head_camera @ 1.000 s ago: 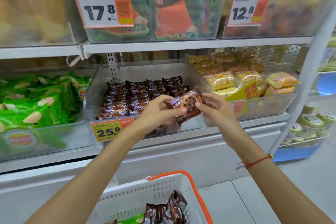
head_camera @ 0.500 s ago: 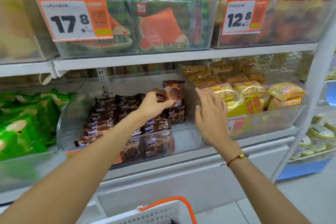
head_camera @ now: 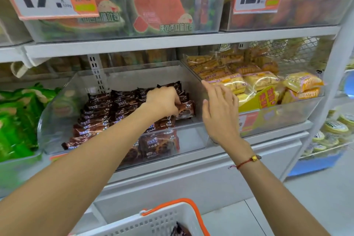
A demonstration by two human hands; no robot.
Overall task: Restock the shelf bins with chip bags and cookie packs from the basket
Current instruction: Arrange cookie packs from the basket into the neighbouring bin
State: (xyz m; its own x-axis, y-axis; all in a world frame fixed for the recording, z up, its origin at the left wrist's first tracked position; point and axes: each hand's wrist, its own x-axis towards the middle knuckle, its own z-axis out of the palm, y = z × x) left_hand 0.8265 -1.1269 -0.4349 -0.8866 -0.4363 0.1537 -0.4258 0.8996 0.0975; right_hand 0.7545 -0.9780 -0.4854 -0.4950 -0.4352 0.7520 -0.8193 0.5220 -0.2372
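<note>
The middle shelf [head_camera: 268,136] carries three clear bins: green bags left, brown cookie packs [head_camera: 99,113] centre, yellow packs [head_camera: 262,80] right.

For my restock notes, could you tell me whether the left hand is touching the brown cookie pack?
Touching. The head view shows the left hand with its fingers curled onto the brown cookie pack inside the clear bin.
</note>
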